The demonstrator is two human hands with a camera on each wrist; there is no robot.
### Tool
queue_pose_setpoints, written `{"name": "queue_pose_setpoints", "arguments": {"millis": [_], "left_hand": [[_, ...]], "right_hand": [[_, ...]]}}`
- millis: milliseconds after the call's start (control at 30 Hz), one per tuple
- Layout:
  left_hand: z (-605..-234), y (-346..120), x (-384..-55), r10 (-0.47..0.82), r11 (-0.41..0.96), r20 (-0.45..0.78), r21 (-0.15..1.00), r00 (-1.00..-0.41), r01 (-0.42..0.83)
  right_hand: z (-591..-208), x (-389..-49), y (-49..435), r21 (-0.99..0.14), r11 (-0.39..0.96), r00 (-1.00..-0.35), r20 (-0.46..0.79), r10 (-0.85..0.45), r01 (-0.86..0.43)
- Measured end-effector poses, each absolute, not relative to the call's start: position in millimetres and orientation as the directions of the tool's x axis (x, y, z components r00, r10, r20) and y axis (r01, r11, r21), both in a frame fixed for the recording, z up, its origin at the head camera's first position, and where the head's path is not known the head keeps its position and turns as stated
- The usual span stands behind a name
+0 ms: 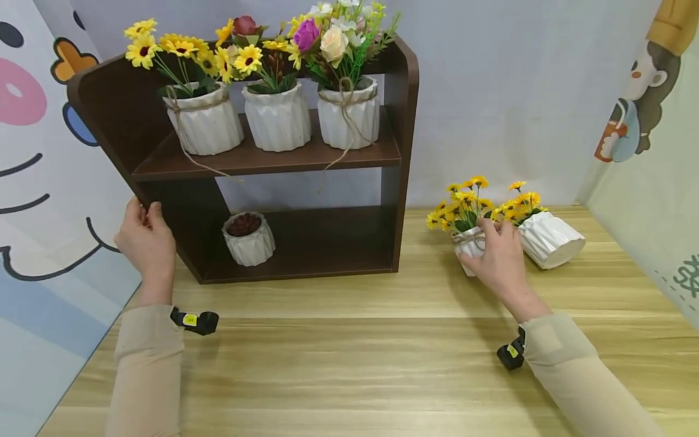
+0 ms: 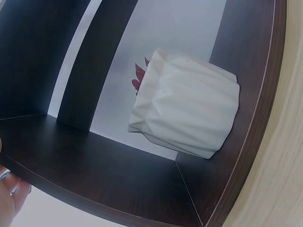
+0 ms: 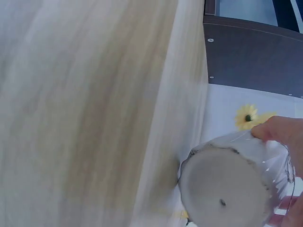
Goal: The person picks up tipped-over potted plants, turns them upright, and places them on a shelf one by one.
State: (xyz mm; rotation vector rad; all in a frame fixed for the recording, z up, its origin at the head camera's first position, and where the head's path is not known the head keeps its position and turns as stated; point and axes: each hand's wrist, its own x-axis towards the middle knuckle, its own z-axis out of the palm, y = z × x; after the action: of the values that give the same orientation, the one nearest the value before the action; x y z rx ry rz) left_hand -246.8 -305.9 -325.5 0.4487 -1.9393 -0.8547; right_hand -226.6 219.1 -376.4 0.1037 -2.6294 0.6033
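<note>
My left hand (image 1: 146,240) grips the front edge of the left side panel of a dark brown two-tier shelf (image 1: 267,167). In the left wrist view its fingers (image 2: 18,194) show at the outer side of that panel. My right hand (image 1: 499,258) holds a white ribbed flowerpot (image 1: 471,243) with yellow flowers (image 1: 459,209) and twine round it. The right wrist view shows this pot's round base (image 3: 225,189) facing the camera, with the thumb on its side. Beside it, a second white pot (image 1: 551,240) with yellow flowers lies on its side.
Three white pots (image 1: 278,118) of flowers stand on the upper tier, twine hanging from two. A small white pot (image 1: 250,243) with a dark red succulent stands on the lower tier. The wooden tabletop (image 1: 327,364) meets walls behind and at both sides.
</note>
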Motion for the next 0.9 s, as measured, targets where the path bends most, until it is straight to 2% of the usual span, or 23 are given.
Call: {"name": "queue_pose_setpoints", "arguments": {"millis": [167,433,700,900], "left_hand": [[-325.9,-304.7,-247.2,-0.617,0.692,0.615,0.721,-0.491,0.034],[-324.9,-305.2,-245.9,-0.608,0.701,0.630,0.712,-0.484,0.046],[-324.1,-305.0,-244.4,-0.621,0.685,0.612,0.727,-0.490,0.040],[-323.8,-304.6,-245.1,-0.616,0.691,0.618,0.721,-0.488,0.041]], "right_hand": [[-379.0,-224.5,221.0,-0.451,0.873,-0.892,0.450,0.043,-0.186],[-385.8,-219.7,221.3,-0.469,0.858,-0.844,0.530,0.083,-0.210],[-390.2,-222.1,218.5,-0.517,0.842,-0.859,0.492,0.145,-0.154],[-389.6,-223.7,221.0,-0.505,0.852,-0.861,0.486,0.148,-0.138]]}}
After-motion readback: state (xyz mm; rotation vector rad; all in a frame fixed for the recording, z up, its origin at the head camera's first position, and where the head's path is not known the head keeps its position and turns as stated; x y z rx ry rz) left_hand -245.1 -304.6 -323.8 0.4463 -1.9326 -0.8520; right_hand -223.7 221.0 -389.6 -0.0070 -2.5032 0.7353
